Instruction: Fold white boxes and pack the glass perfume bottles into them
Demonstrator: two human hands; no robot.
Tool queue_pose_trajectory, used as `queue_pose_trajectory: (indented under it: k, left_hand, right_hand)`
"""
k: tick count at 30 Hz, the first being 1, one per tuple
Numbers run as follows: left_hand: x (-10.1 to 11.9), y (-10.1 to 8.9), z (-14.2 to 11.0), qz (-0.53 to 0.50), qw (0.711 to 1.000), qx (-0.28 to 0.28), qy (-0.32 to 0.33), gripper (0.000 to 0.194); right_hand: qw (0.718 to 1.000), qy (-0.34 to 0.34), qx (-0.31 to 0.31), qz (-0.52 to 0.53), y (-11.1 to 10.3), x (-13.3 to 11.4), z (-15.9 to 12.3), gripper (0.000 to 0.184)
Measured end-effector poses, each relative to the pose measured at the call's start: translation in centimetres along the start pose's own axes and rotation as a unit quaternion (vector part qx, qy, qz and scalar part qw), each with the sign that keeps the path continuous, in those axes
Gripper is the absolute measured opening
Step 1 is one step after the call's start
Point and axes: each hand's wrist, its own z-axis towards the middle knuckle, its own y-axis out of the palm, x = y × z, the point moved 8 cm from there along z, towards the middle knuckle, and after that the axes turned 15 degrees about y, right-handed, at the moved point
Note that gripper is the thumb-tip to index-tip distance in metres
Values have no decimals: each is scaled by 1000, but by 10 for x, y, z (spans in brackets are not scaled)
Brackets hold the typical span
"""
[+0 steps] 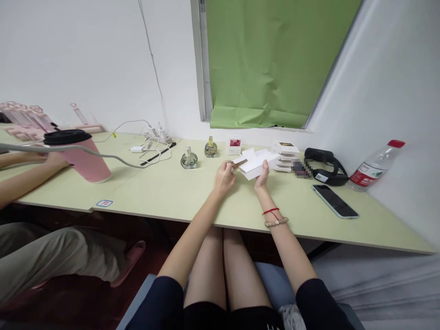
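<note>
Both my hands hold a small white cardboard box [256, 164] just above the pale green table [178, 192]. My left hand [224, 177] is closed, its fingers pinching the box's open flap at the left end. My right hand [262, 176] is closed around the box's underside from the right. Two small glass perfume bottles [189, 159] [211, 148] stand behind and to the left. A small white card with a pink picture [234, 145] stands beyond the box.
A stack of white boxes [285, 156], a black strap device [326, 166], a phone [334, 200] and a water bottle [374, 166] lie to the right. A pink tumbler [82, 153], cables [151, 146] and another person's arms [24, 172] are at the left.
</note>
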Motion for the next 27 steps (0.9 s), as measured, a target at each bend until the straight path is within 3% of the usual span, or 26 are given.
queue_pose_trajectory:
  k: [12, 17, 22, 27]
  left_hand:
    - [1, 13, -2, 6, 999, -33, 3, 25]
    - [13, 15, -1, 25, 998, -39, 48, 25]
    - [30, 11, 5, 31, 994, -16, 102, 30]
    - [36, 3, 8, 45, 991, 28, 120, 25]
  right_hand:
    - [999, 20, 6, 24, -9, 1, -6, 80]
    - [998, 24, 13, 56, -11, -6, -3, 82]
    - [998, -16, 45, 39, -14, -15, -6, 82]
    - [991, -114, 67, -2, -15, -29, -16, 73]
